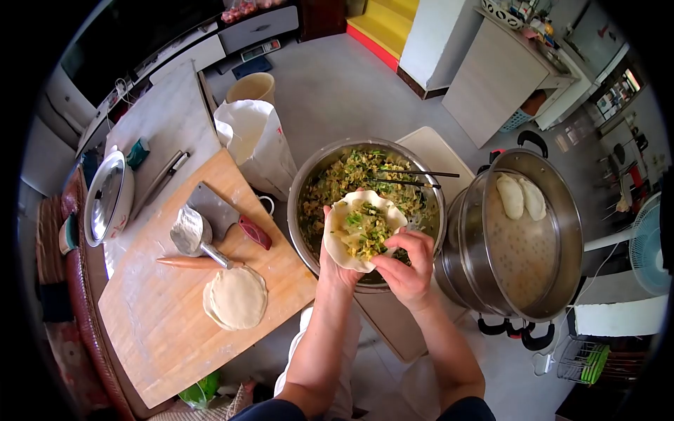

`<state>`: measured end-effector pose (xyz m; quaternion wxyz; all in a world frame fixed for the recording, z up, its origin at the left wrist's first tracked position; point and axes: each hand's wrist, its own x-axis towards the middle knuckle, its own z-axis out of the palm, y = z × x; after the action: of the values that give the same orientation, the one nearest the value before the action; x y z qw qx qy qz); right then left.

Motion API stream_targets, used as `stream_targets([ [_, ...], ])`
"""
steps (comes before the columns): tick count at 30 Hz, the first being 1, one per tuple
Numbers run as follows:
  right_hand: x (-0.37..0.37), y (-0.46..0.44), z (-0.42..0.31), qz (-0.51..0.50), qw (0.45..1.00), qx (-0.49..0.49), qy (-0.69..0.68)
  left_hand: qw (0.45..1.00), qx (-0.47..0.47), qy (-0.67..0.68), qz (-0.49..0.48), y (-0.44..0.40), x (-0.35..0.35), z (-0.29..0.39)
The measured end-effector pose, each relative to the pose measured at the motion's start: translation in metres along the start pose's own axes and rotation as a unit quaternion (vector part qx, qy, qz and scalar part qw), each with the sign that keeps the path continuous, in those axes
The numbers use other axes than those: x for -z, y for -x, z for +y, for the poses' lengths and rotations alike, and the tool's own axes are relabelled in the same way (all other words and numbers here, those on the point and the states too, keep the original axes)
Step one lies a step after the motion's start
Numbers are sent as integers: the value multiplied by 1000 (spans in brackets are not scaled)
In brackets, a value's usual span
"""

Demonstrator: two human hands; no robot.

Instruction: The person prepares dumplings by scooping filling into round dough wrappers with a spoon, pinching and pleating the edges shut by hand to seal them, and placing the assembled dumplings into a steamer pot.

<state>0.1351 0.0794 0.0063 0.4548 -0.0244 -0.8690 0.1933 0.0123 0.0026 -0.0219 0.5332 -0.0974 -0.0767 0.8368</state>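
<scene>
My left hand (338,275) cups a round dough wrapper (338,244) from below, its edge wavy. Chopped green and yellow filling (368,226) lies in the wrapper. With thumb and fingers, my right hand (411,270) pinches the wrapper's lower right edge. Beneath both hands stands a large steel bowl (295,226) of the same filling, with dark chopsticks (421,172) resting across its right side. On the wooden board (158,337) to the left lies a stack of dough rounds (235,298). Two shaped dumplings (511,196) sit in the steamer pot (523,259) at right.
A cleaver (212,208), a metal scoop (189,233) and a rolling pin (181,262) lie on the board. Behind it stand a white sack (270,158) and a beige bucket (253,87). A lidded basin (111,200) is at far left, a fan (649,242) at far right.
</scene>
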Motion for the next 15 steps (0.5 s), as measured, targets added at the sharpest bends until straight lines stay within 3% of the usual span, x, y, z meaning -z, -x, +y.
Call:
stream_targets([
  [3, 1, -1, 2, 4, 998, -59, -24, 998, 20, -21, -48, -3, 2, -3],
  [7, 2, -8, 7, 27, 987, -145, -72, 996, 36, -13, 76, -1, -2, -11],
  [15, -7, -4, 17, 61, 972, -209, -91, 991, 14, -60, 118, -1, 3, -21],
])
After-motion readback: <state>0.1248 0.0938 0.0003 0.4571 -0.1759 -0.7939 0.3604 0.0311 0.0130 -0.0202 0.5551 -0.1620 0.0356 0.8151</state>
